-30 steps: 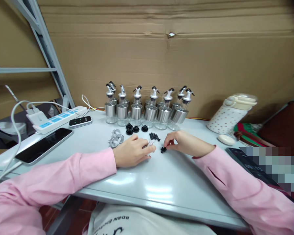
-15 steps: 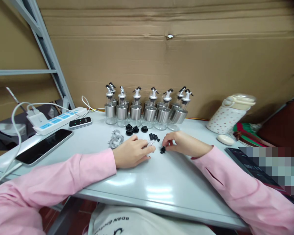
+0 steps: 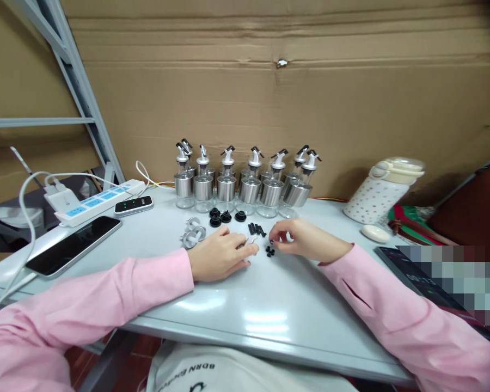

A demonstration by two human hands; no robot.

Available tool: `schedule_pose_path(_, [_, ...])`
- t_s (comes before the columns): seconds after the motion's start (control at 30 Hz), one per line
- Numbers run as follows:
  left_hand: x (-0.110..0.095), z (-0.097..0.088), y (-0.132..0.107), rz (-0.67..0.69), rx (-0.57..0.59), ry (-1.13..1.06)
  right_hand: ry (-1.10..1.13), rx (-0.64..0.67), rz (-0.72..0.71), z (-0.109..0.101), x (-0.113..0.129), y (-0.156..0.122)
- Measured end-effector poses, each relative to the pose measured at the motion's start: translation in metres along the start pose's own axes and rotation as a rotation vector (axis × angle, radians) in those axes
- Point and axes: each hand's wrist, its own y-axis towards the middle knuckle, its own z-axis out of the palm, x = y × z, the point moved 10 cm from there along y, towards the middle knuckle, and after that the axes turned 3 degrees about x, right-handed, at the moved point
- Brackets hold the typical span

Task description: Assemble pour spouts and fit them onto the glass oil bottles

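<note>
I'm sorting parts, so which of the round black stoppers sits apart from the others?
The rightmost stopper: a visible gap separates it from the other black stoppers, which are bunched together on its left.

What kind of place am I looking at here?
It looks like a makeshift assembly workspace, perhaps. A pale table holds rows of matching spouted bottles, small black pieces lie grouped in front of them, and cardboard stands behind.
</note>
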Motion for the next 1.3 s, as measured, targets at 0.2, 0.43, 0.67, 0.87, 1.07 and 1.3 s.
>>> schedule_pose_path(0.2, [-0.004,-0.002,0.0,0.033,-0.022,0.018,0.323,-0.094,-0.068,-0.015,0.015,-0.002])
schedule_pose_path(0.43, [-0.005,-0.003,0.0,0.044,-0.02,0.012,0.499,-0.103,-0.081,-0.012,0.023,-0.002])
schedule_pose_path(0.67, [-0.005,-0.004,0.0,0.043,-0.025,0.022,0.509,-0.124,-0.076,-0.012,0.022,-0.001])
schedule_pose_path(0.87, [-0.007,-0.002,-0.001,0.064,-0.024,0.05,0.546,-0.111,-0.071,-0.011,0.02,-0.001])
schedule_pose_path(1.07, [-0.01,0.001,-0.001,0.101,-0.013,0.057,0.567,-0.06,-0.017,-0.005,0.015,0.0])
schedule_pose_path(1.3, [-0.011,0.002,-0.001,0.118,0.001,0.048,0.568,-0.027,-0.004,-0.002,0.016,0.001])
